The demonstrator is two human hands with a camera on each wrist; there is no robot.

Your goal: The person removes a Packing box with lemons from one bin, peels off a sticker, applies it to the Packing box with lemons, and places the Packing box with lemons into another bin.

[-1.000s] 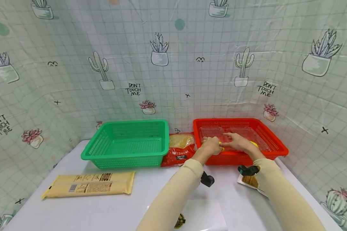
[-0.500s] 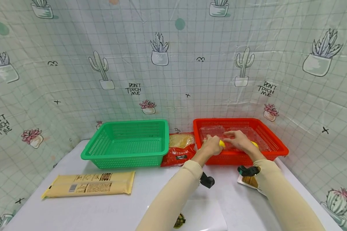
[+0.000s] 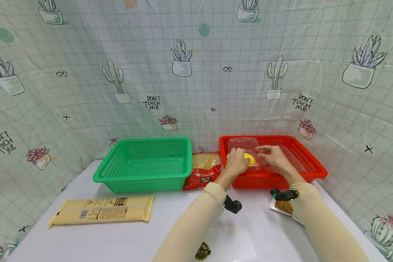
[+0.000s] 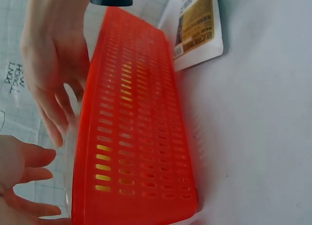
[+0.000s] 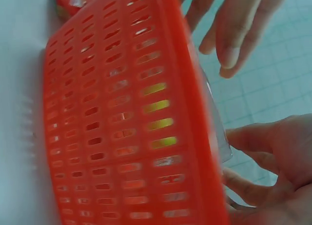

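A red slotted basket [image 3: 278, 181] holds clear plastic boxes. One clear box [image 3: 242, 142] stands at its left end, with a bright yellow rounded thing [image 3: 249, 159] beneath clear plastic. My left hand [image 3: 237, 162] is over the front left rim, beside the yellow thing, its fingers spread in the left wrist view. From the right, my right hand [image 3: 276, 159] reaches over the rim, thumb and fingers apart. In the right wrist view my right fingertips [image 5: 233, 137] are right at the edge of clear plastic. The front wall hides most of the boxes; yellow shows through its slots.
A green basket [image 3: 142, 183] stands at the left. Between the baskets leans a red and clear food packet [image 3: 203, 174]. A long tan packet [image 3: 101, 210] lies front left, and a white and brown pouch [image 3: 284, 206] is beneath my right wrist. A round label [image 3: 203, 251] lies in front.
The clear box at the left end sits higher. My left hand has shifted slightly up, and more of the yellow thing shows beside it. The right hand stays near the same spot.
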